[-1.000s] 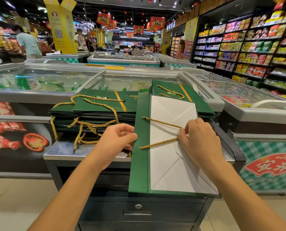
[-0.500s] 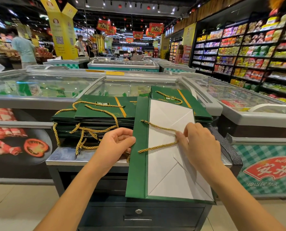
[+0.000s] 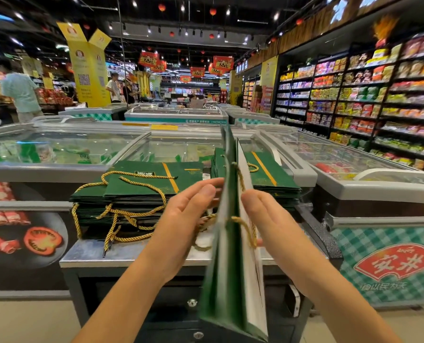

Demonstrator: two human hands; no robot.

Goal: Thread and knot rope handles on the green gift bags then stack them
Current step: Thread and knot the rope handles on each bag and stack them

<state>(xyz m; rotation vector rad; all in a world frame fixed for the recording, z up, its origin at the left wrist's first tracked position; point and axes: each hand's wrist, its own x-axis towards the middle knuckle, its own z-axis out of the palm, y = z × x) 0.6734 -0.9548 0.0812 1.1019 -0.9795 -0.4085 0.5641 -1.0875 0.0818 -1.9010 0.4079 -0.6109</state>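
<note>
Bag (image 3: 224, 273) up on edge between both hands, seen edge-on, green face to the left, white face to the right, far end tilted away over the desk (image 3: 132, 251), near end down past the desk front. Left hand (image 3: 188, 216) flat against the green side, fingers (image 3: 206, 191) straight and relaxed, tips touching the paper, curled round nothing. Right hand (image 3: 265, 219) mirrored on the white side, fingers (image 3: 253, 199) straight too, palm turned inward, pressing rather than pinching. Gold rope (image 3: 243, 226) across the bag's edge at two spots, one above the fingertips, one lower at palm level, with a length running down the white side between them; ends and knots too blurred to tell. More gold cord bunched just left of the bag, under the left hand. Left stack (image 3: 141, 191) of flat green bags on the desk beyond the left wrist, gold handles (image 3: 122, 219) looping over its top and trailing down its near side onto the metal. Right stack (image 3: 270, 177) behind the held bag, partly hidden by it, one gold loop on top. Glass-topped freezers (image 3: 57, 149) behind and to both sides of the desk. Shelves (image 3: 379, 95) of bright packets along the right wall. Person (image 3: 20, 95) in a pale teal shirt far off at the left, back turned.
</note>
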